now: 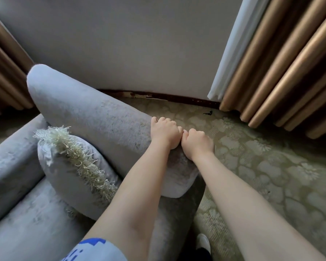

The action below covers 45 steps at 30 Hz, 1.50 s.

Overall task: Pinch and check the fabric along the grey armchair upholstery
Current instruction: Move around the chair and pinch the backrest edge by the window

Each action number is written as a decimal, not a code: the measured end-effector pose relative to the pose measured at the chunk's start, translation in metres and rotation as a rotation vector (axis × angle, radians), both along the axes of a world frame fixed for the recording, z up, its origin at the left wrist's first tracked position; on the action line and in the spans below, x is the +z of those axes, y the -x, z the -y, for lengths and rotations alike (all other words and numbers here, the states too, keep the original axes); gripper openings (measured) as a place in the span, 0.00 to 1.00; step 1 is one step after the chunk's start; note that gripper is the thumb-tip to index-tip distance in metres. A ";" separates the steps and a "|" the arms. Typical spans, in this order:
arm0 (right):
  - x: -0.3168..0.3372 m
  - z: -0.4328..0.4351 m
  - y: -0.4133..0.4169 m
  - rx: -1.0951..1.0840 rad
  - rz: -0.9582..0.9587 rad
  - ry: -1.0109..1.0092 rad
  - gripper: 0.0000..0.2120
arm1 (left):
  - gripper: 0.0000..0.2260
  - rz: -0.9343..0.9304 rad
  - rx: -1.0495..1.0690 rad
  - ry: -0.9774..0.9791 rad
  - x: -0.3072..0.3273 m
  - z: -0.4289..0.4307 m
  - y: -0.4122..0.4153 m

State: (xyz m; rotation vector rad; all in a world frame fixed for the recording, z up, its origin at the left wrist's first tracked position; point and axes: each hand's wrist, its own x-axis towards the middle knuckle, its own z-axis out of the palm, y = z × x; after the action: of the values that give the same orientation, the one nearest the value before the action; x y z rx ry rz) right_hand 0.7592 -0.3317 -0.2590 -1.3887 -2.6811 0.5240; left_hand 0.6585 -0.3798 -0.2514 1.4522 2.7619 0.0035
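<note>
The grey armchair [86, 113] fills the left half of the view, its padded right armrest running from upper left down to the centre. My left hand [165, 133] and my right hand [197, 143] sit side by side on the outer edge of that armrest, knuckles touching. Both have curled fingers that pinch the grey fabric of the armrest. The fingertips are hidden over the armrest's far side.
A grey cushion [71, 166] with a cream fringe leans against the armrest on the seat. Patterned green carpet [262, 166] lies to the right. Tan curtains [282, 68] hang at right and left, with a grey wall [130, 44] behind. A white shoe [203, 242] shows below.
</note>
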 end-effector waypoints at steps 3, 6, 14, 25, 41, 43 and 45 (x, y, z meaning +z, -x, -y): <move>-0.005 -0.005 0.003 -0.032 -0.004 -0.043 0.22 | 0.19 0.008 0.018 -0.057 -0.007 -0.006 0.005; -0.011 -0.010 0.007 -0.054 0.005 -0.072 0.21 | 0.17 0.017 0.045 -0.123 -0.013 -0.012 0.008; -0.014 -0.015 0.012 -0.056 0.029 -0.079 0.20 | 0.14 0.009 0.072 -0.189 -0.017 -0.017 0.009; -0.012 -0.016 0.007 -0.003 -0.033 -0.045 0.23 | 0.17 -0.030 0.087 -0.144 -0.012 -0.014 0.005; -0.003 0.020 -0.033 -0.080 0.000 -0.011 0.23 | 0.20 0.015 -0.056 -0.018 -0.001 0.015 -0.030; -0.008 0.016 -0.030 -0.116 0.000 -0.041 0.22 | 0.19 0.018 -0.050 -0.044 -0.006 0.010 -0.028; -0.014 0.014 -0.031 -0.149 -0.002 -0.100 0.21 | 0.17 0.016 -0.015 -0.114 -0.011 0.008 -0.030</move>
State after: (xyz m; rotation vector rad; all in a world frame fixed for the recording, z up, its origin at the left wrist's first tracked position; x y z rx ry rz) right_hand 0.7903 -0.3460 -0.2725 -1.5416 -2.5373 0.3729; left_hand 0.6880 -0.3882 -0.2627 1.4899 2.7798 0.1740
